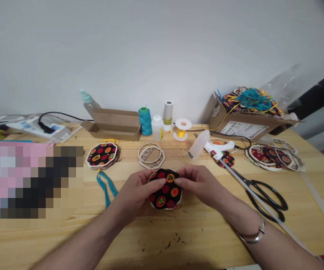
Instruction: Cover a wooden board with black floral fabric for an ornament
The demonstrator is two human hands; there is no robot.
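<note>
Between both hands is a rounded black fabric piece point(166, 191) with red, orange and green flower patterns and a pale rim along its lower edge. My left hand point(139, 189) grips its left side, thumb lying on the fabric. At its upper right, my right hand point(198, 183) pinches the edge, thumb on top and fingers behind. The back of the piece is hidden. Beyond it lie pale cut-out wooden frames point(151, 155). To the left rests a similar patterned piece point(102, 155) with a teal cord point(105, 189).
A glue gun point(219, 150), a plastic squeeze bottle point(198, 145) and black-handled scissors point(265, 197) lie to the right. Thread spools point(145, 122) and an open cardboard box point(117, 123) stand near the wall. A fuller box point(240, 125) sits back right; dark scraps dot the front table.
</note>
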